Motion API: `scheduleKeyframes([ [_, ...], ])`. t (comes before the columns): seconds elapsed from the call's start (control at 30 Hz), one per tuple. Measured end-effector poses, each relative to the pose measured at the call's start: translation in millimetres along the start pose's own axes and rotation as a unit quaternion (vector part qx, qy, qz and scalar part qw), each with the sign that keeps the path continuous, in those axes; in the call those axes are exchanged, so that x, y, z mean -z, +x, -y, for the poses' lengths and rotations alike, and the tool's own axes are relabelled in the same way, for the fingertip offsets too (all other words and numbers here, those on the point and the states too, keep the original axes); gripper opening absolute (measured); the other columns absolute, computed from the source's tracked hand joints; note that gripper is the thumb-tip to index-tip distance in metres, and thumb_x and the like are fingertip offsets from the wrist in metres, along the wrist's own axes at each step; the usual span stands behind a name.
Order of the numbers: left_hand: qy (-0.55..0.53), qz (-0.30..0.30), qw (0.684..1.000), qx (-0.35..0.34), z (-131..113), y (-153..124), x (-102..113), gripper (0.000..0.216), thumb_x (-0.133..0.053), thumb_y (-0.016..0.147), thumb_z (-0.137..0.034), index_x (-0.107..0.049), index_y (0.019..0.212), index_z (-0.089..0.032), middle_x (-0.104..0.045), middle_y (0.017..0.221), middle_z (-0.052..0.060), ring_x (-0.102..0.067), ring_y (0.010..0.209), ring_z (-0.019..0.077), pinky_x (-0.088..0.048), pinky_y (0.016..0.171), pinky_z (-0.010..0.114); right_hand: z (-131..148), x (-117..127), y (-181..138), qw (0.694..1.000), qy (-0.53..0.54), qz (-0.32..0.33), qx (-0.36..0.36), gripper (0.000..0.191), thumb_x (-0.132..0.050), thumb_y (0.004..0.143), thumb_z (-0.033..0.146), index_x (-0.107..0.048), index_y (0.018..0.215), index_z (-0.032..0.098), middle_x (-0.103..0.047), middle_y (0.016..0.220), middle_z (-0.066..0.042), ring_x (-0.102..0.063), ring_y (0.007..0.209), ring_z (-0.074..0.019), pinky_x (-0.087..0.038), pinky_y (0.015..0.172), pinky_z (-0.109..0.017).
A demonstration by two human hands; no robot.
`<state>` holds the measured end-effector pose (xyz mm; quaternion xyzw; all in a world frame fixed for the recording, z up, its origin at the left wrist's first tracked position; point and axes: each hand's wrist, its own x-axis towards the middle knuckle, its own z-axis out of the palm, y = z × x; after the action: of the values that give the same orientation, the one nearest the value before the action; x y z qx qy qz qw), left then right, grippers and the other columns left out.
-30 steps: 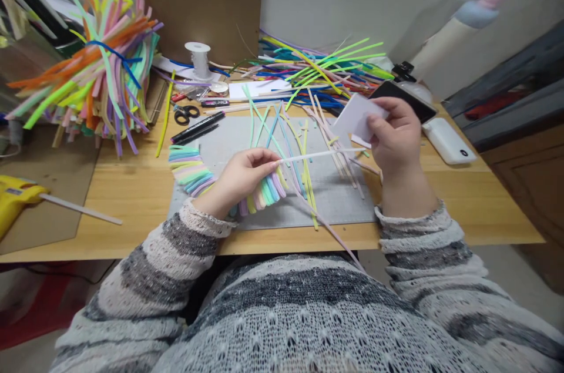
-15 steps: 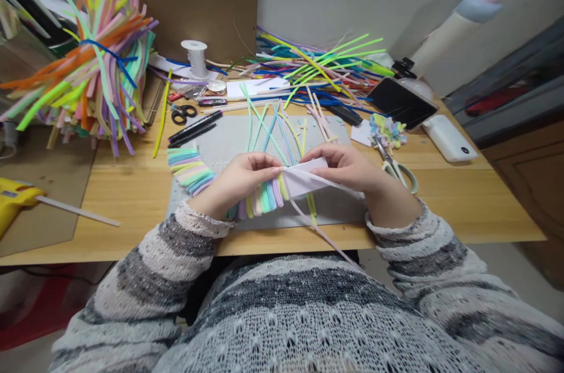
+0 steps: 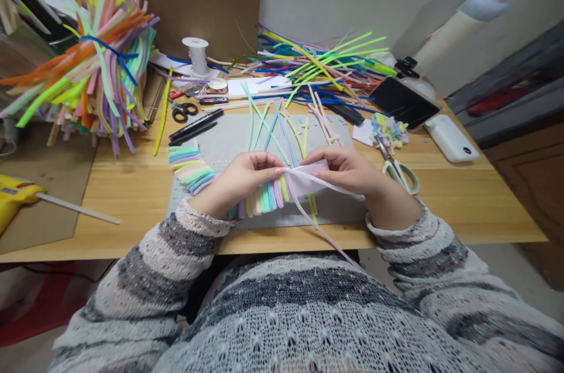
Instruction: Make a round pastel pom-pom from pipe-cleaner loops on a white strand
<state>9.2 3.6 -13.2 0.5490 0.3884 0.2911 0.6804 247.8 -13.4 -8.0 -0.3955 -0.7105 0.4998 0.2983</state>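
Note:
My left hand [image 3: 255, 173] is closed in a pinch at the end of a row of pastel pipe cleaners [image 3: 269, 197], folded side by side along a strip. My right hand [image 3: 348, 170] grips the bare end of that strip, a pale paper strip [image 3: 304, 182], between thumb and fingers. A thin white band runs from the left fingertips under the right hand. From the same spot a pale pink pipe cleaner [image 3: 321, 231] hangs toward my lap. The row's other end [image 3: 191, 168] shows left of my left wrist; my hand hides its middle.
A grey mat [image 3: 229, 135] holds loose pipe cleaners [image 3: 264, 126]. Behind are black scissors [image 3: 184, 111], markers [image 3: 194, 127], a spool [image 3: 197, 56] and a pipe cleaner pile [image 3: 326, 70]. Light-handled scissors [image 3: 399, 173] and a phone [image 3: 405, 101] lie right; a yellow glue gun [image 3: 17, 197] lies left.
The pink pipe cleaner's upper part has swung slightly left, and the pale strip has tilted a little. Both hands keep their grips almost in place.

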Motion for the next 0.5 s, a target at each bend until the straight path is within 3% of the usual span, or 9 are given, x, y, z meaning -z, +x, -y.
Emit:
scheduleKeyframes([
  [0.33,0.074,0.0,0.997,-0.013,3.7,0.5,1.1,0.02,-0.07,0.07,-0.032,-0.067,0.075,-0.013,-0.062,0.067,0.0,-0.052,0.06,0.0085,-0.039,0.058,0.022,-2.1,-4.5,1.3,1.0,0.008,0.008,-0.012,0.03,-0.065,0.081,0.037,-0.064,0.103,0.016,-0.061,0.082,-0.003,-0.052,0.065,-0.0094,-0.039,0.055,-0.022],
  [0.43,0.11,-0.006,0.994,-0.01,3.8,0.0,0.8,0.021,-0.068,0.072,-0.033,-0.067,0.075,-0.013,-0.062,0.066,0.0,-0.051,0.058,0.0086,-0.039,0.056,0.022,-1.5,-6.2,3.5,0.999,-0.042,0.011,-0.002,0.033,-0.061,0.083,0.04,-0.064,0.104,0.015,-0.061,0.08,-0.003,-0.051,0.063,-0.0104,-0.039,0.054,-0.024],
  [0.5,0.122,-0.024,0.992,-0.014,3.8,-0.3,0.6,0.022,-0.066,0.073,-0.034,-0.066,0.076,-0.012,-0.062,0.068,0.001,-0.051,0.059,0.0091,-0.039,0.055,0.022,1.0,-7.8,1.8,0.993,-0.11,-0.039,0.031,0.034,-0.059,0.084,0.041,-0.062,0.108,0.017,-0.062,0.086,-0.005,-0.053,0.068,-0.0131,-0.043,0.058,-0.027],
])
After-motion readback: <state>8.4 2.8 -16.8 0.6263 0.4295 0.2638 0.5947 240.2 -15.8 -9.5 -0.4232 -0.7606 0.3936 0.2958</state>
